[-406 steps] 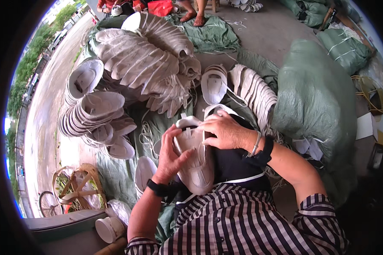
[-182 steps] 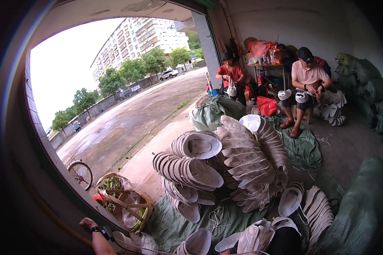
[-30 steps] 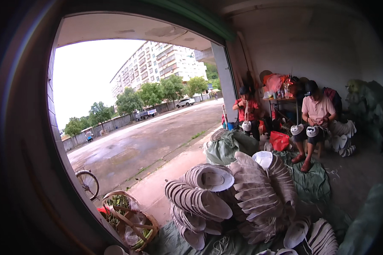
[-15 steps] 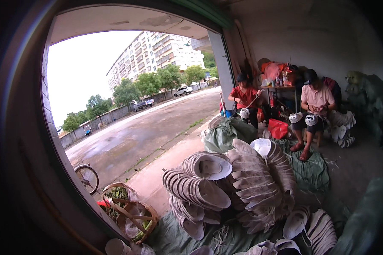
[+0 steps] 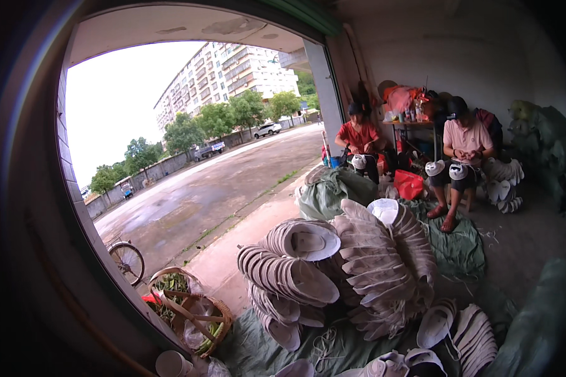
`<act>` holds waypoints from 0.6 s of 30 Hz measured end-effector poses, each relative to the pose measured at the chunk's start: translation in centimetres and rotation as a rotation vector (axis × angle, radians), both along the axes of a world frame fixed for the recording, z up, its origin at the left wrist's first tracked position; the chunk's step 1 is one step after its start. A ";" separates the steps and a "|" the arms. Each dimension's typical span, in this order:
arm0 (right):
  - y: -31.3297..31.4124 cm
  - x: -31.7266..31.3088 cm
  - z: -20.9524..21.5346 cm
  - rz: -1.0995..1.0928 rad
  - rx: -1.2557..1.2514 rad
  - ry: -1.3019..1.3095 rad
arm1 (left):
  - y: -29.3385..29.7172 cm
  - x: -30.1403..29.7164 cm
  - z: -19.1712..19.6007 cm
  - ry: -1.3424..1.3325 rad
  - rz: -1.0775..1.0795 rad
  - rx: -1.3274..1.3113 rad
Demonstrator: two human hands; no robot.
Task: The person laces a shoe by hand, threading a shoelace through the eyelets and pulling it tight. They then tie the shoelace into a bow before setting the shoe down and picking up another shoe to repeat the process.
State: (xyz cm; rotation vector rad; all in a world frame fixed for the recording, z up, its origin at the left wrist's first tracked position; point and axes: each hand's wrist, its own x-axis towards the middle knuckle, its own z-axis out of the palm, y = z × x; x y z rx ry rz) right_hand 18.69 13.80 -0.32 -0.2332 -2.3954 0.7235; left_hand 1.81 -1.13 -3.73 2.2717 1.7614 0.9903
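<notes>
One basket [image 5: 224, 309] of leafy greens [image 5: 175, 284] near shoe uppers [image 5: 286, 274]; fingers out of view, spread and grip untellable.

At the lower edge, nearest me, a pale shoe [image 5: 385, 366] shows, partly cut off. Beyond it stacked shoes [image 5: 372, 254] heap up on a green sheet [image 5: 248, 344] — to my left stands a basket [image 5: 222, 309] with greens [image 5: 172, 288]. Across from me sit a person in red [image 5: 357, 133] and a person in pink [image 5: 464, 137], white shoes [image 5: 458, 171] at their knees — a red bag [image 5: 409, 185] between them.
</notes>
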 end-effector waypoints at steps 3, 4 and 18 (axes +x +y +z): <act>0.0 0.0 0.0 0.002 -0.005 0.012 | -0.1 0.1 0.2 -0.039 0.006 -0.009; 0.0 -0.1 0.0 0.004 -0.002 0.015 | -0.1 0.0 0.1 -0.041 0.004 -0.009; 0.1 -0.1 -0.3 0.011 0.003 -0.001 | 0.0 0.0 -0.8 -0.049 0.024 0.038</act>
